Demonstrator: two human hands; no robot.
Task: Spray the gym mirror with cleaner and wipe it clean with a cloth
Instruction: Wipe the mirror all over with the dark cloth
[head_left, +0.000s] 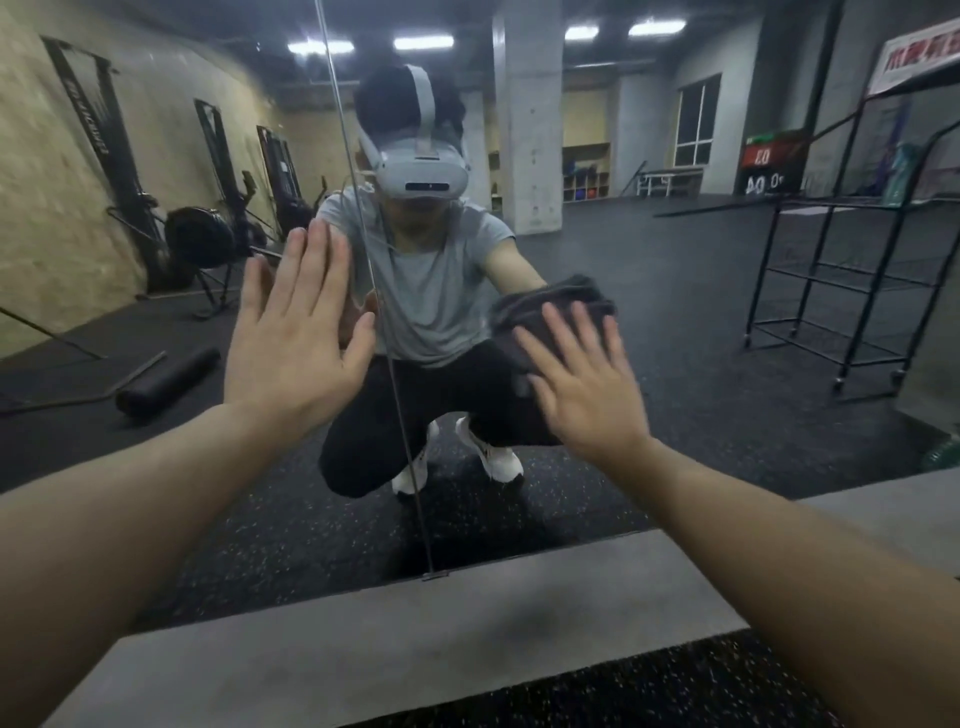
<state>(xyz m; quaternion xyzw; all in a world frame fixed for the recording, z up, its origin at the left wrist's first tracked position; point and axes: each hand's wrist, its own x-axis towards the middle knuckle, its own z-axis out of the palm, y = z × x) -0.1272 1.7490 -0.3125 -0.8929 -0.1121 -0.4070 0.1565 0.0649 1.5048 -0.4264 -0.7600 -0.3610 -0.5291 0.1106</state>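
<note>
Head view: right hand (587, 379) is pressing the dark cloth (550, 306) flat-fingered against the mirror (675, 291), straight ahead; left hand (293, 332) is bracing open-palmed on the glass, holding nothing, beside the vertical seam (363, 234). Cloth is sitting right of the seam, well above the mirror's bottom edge at the grey ledge (415, 623); open glass is lying to the right and upward for wiping. No spray bottle is showing.

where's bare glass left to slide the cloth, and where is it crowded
Bare glass lies right of the cloth, toward the black rack's reflection, and below both hands down to the grey ledge. It is crowded between the left hand, flat beside the mirror seam, and the right hand.
</note>
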